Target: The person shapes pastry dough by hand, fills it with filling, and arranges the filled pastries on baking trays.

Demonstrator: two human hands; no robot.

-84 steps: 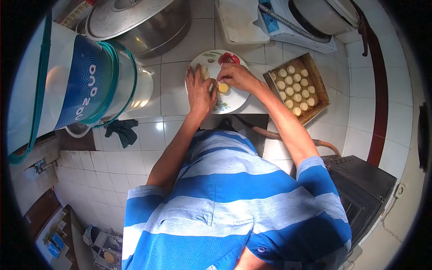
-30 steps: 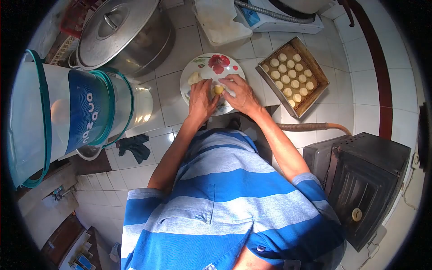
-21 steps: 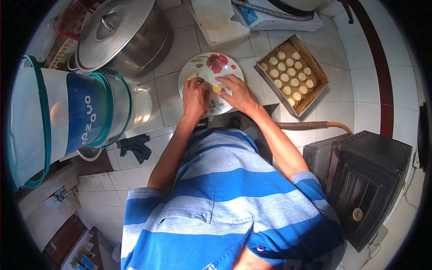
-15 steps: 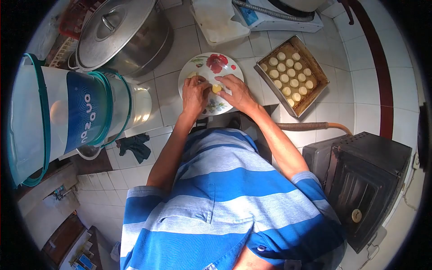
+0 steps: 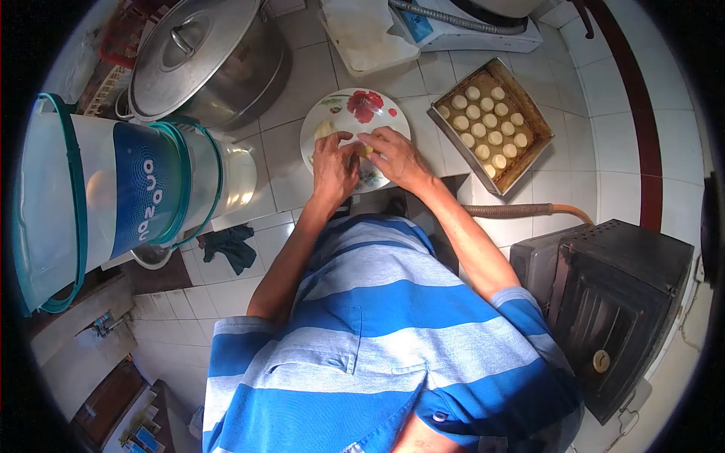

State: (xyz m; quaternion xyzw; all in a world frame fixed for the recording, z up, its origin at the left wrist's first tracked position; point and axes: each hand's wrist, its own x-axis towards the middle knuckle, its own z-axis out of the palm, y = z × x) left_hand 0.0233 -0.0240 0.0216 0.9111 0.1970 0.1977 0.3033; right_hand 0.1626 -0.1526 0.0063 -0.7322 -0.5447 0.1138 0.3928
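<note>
Over the round white flowered plate point(image 5: 355, 113) on the tiled worktop point(image 5: 302, 68), the left hand point(image 5: 334, 167) and right hand point(image 5: 393, 157) pinch a small yellow dough piece point(image 5: 367, 149) together between their fingertips. Just right sits a brown square baking tray point(image 5: 529, 113) of pale round dough pieces point(image 5: 487, 124).

plate point(image 5: 377, 106): white w/ red flower | shirt point(image 5: 393, 332): blue/grey stripes | dough pcs point(image 5: 488, 121): pale yellow | pot point(image 5: 204, 57): silver

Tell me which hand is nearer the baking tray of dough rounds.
Right. The right hand works over the floral plate, on the side toward the baking tray; the left hand lies on the plate's far side.
</note>
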